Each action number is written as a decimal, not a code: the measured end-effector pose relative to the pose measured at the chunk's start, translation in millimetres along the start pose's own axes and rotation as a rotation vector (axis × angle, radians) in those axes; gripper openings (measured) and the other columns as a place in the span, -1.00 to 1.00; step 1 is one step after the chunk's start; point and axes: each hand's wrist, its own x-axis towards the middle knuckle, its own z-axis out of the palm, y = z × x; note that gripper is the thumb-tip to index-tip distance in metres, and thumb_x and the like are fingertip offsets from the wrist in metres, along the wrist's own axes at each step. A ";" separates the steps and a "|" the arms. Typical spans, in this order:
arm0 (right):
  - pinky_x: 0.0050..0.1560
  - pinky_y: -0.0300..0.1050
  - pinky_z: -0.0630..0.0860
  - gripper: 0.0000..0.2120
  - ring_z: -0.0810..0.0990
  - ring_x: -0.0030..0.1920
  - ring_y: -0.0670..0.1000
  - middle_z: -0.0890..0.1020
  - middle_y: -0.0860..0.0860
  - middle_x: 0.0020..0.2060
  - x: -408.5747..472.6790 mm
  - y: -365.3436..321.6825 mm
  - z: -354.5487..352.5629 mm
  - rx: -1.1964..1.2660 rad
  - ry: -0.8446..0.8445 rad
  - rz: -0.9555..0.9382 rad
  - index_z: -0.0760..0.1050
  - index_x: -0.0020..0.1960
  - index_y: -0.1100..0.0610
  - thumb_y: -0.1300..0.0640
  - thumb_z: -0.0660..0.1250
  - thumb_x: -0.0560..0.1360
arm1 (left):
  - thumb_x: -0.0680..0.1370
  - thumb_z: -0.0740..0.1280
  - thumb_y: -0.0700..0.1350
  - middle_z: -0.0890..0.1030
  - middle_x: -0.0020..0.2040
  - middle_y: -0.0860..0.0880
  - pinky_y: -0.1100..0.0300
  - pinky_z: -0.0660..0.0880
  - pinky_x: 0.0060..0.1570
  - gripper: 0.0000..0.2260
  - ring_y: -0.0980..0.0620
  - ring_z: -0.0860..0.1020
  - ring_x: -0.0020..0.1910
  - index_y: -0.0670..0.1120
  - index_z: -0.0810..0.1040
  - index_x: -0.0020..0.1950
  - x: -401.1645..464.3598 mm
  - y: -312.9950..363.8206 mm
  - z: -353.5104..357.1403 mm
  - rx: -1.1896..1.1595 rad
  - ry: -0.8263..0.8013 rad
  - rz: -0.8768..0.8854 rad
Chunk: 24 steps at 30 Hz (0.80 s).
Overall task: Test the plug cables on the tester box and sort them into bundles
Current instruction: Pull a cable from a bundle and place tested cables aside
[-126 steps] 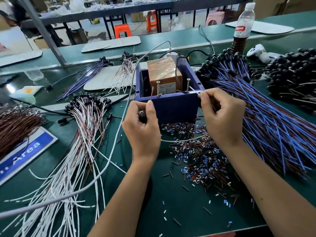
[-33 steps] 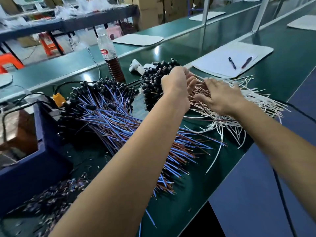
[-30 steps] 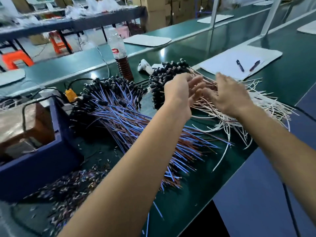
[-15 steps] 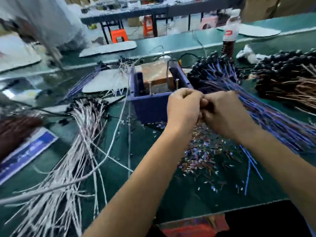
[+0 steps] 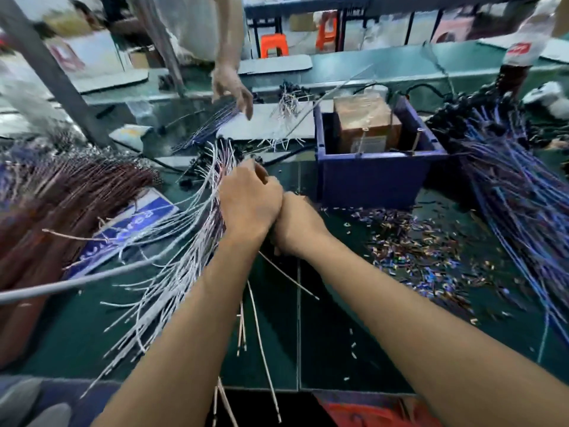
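My left hand (image 5: 249, 201) and my right hand (image 5: 297, 226) are pressed together left of the blue tester box (image 5: 372, 177), both curled round a few plug cables (image 5: 257, 322). The thin pale wires of those cables trail down toward me. My hands sit at the right edge of the white-and-red cable bundle (image 5: 166, 278), which fans out on the green bench. The plug ends in my hands are hidden. A copper-coloured block (image 5: 366, 118) sits inside the box.
A blue-and-brown cable pile (image 5: 517, 198) lies right of the box, a brown bundle (image 5: 46, 208) far left. Cut insulation scraps (image 5: 415, 251) litter the bench. Another person's hand (image 5: 231, 87) touches blue cables (image 5: 206, 124) at the back. A bottle (image 5: 520, 53) stands back right.
My hands left the far right pile with a few cables, passed in front of the tester box, and now sit further left at the white-and-red bundle. Another person's hand has appeared.
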 end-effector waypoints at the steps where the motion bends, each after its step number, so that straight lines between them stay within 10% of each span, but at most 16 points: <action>1: -0.11 0.09 0.68 -0.89 0.72 -0.15 0.25 0.69 0.20 -0.18 3.7 -0.6 2.7 -0.011 0.010 0.006 0.51 -0.14 0.15 0.25 0.26 0.55 | 0.50 0.31 -0.12 0.64 0.02 -0.18 0.07 0.41 0.05 -0.80 -0.17 0.54 0.05 -0.16 0.62 0.05 8.0 -3.1 -0.8 0.104 -0.038 0.019; 12: -0.42 0.04 0.67 -0.81 0.67 -0.49 0.16 0.67 0.20 -0.43 12.4 9.6 3.4 0.113 -0.034 0.046 0.56 -0.12 0.32 0.34 0.17 0.50 | 0.49 0.30 -0.17 0.49 0.24 -0.25 -0.02 0.38 0.25 -0.72 -0.26 0.42 0.28 -0.14 0.62 0.17 19.9 -5.9 10.6 0.369 -0.090 0.084; 20: -0.56 -0.23 0.45 -0.82 0.63 -0.55 0.02 0.70 0.11 -0.39 12.8 14.2 7.2 0.200 -0.035 0.047 0.46 -0.06 0.13 0.13 0.19 0.70 | 0.39 0.39 -0.19 0.22 0.50 -0.30 -0.22 0.23 0.44 -0.55 -0.35 0.20 0.50 -0.13 0.44 0.27 47.5 -18.5 -6.8 0.468 -0.026 -0.179; 24: -0.60 -0.26 0.40 -0.79 0.60 -0.59 -0.01 0.70 0.11 -0.40 12.2 13.5 5.7 0.232 -0.047 0.056 0.44 -0.11 0.12 0.14 0.21 0.70 | 0.46 0.32 -0.19 0.50 0.29 -0.24 -0.15 0.42 0.31 -0.69 -0.27 0.47 0.30 -0.13 0.50 0.21 58.8 -23.1 -11.0 0.427 -0.050 -0.163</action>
